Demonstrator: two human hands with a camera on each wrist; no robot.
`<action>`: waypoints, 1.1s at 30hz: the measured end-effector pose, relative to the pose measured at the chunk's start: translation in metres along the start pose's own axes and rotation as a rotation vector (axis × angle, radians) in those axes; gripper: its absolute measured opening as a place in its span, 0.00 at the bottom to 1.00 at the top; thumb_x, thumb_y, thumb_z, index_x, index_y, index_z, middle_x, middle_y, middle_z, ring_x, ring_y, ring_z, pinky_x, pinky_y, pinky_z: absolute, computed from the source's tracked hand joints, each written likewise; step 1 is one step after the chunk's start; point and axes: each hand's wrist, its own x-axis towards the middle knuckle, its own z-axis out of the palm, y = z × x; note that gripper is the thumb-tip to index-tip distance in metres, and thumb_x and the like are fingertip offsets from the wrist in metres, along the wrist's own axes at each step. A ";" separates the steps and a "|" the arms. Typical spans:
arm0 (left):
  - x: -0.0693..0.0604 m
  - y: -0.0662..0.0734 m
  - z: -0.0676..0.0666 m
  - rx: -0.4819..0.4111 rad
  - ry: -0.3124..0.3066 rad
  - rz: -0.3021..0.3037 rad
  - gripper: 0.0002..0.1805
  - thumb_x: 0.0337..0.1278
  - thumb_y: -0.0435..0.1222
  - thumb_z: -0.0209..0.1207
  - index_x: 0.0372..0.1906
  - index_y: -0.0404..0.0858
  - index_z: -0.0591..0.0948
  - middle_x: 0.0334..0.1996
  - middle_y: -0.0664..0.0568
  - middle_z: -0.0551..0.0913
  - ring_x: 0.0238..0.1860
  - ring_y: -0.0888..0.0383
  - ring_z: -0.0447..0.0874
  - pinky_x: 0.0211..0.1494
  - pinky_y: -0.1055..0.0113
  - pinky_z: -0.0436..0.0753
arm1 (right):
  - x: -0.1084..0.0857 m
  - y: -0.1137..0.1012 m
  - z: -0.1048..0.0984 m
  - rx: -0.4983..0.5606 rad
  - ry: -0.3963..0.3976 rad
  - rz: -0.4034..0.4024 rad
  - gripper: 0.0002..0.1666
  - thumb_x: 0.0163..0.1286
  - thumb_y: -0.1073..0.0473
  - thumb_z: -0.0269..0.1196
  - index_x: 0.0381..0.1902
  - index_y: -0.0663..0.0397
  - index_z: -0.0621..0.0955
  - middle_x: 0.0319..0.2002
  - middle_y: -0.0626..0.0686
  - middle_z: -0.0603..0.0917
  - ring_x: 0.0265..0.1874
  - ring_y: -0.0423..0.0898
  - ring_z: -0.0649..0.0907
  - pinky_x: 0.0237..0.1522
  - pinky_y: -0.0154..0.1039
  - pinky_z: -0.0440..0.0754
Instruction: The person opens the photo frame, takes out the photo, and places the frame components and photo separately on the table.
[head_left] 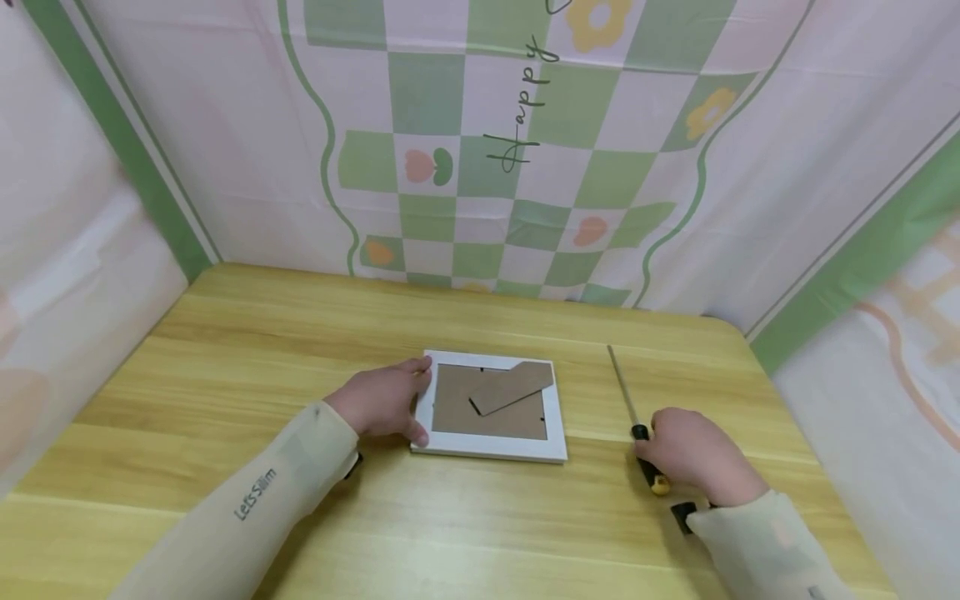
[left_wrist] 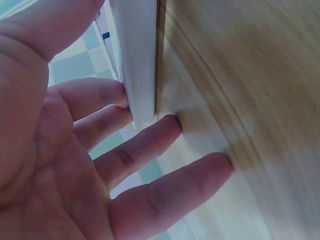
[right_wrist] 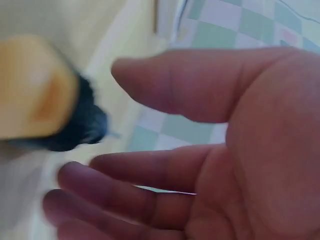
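Observation:
A white picture frame (head_left: 487, 451) lies face down on the table, its brown backing board (head_left: 452, 398) and slanted stand leg (head_left: 517, 388) showing. My left hand (head_left: 382, 402) rests at its left side, thumb near the front corner and fingers toward the back corner. Seen from the left wrist, the fingers (left_wrist: 145, 155) are spread and fairly straight, with some tips against the frame's edge (left_wrist: 137, 60) and others by the tabletop. To the right lies a screwdriver (head_left: 624, 387) with a black and yellow handle (right_wrist: 37, 90). Over that handle hovers my right hand (head_left: 693, 454), thumb and fingers apart.
The wooden table (head_left: 300, 317) has light yellow grain and rounded far corners. Behind it hangs a green-and-white checked curtain (head_left: 495, 100), with pale fabric at both sides. A black band (head_left: 682, 517) sits at the right wrist.

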 end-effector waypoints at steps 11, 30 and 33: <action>0.003 0.000 0.001 -0.008 0.001 0.010 0.54 0.47 0.54 0.74 0.76 0.36 0.62 0.78 0.49 0.52 0.71 0.47 0.63 0.65 0.51 0.71 | 0.016 -0.047 0.010 0.080 0.066 -0.368 0.38 0.61 0.52 0.73 0.64 0.65 0.76 0.47 0.56 0.83 0.44 0.52 0.83 0.47 0.53 0.81; 0.003 -0.001 -0.002 0.017 0.005 0.020 0.55 0.45 0.54 0.75 0.74 0.33 0.64 0.77 0.46 0.54 0.67 0.45 0.69 0.61 0.50 0.74 | 0.031 -0.088 0.014 -0.010 -0.024 -0.289 0.42 0.56 0.48 0.76 0.62 0.68 0.77 0.46 0.57 0.86 0.41 0.47 0.82 0.48 0.48 0.79; 0.004 -0.002 -0.003 0.007 -0.004 0.025 0.51 0.49 0.53 0.73 0.74 0.33 0.65 0.77 0.43 0.53 0.63 0.45 0.73 0.60 0.51 0.76 | 0.033 -0.090 0.016 -0.028 -0.023 -0.266 0.41 0.55 0.48 0.76 0.61 0.67 0.79 0.48 0.58 0.86 0.46 0.51 0.83 0.51 0.50 0.79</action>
